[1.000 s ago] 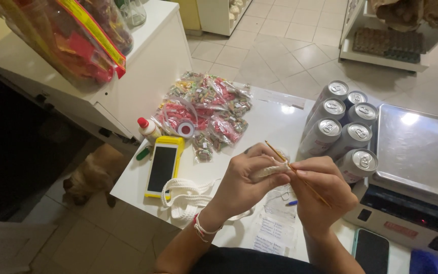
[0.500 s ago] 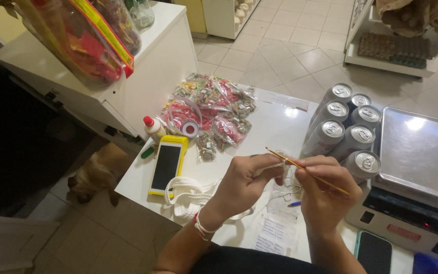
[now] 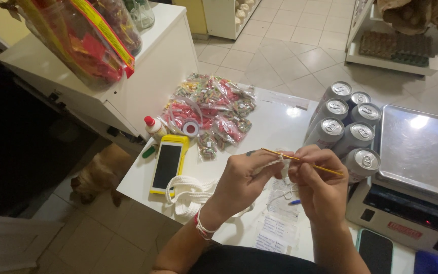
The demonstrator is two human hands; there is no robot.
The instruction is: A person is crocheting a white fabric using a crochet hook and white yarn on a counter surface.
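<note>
My right hand grips a thin yellow crochet hook that points left across both hands. My left hand pinches a small piece of white yarn work at the hook's tip. A red band sits on my left wrist. The finished white crochet piece lies on the white table below my left hand, with yarn running up to my fingers.
A phone in a yellow case, a small glue bottle, clear bags of coloured candy, several drink cans, a scale, paper slips and a dark phone are on the table. A dog lies on the floor.
The hook has swung from pointing up-left to lying nearly level across my hands. Both hands stayed together over the table's front edge.
</note>
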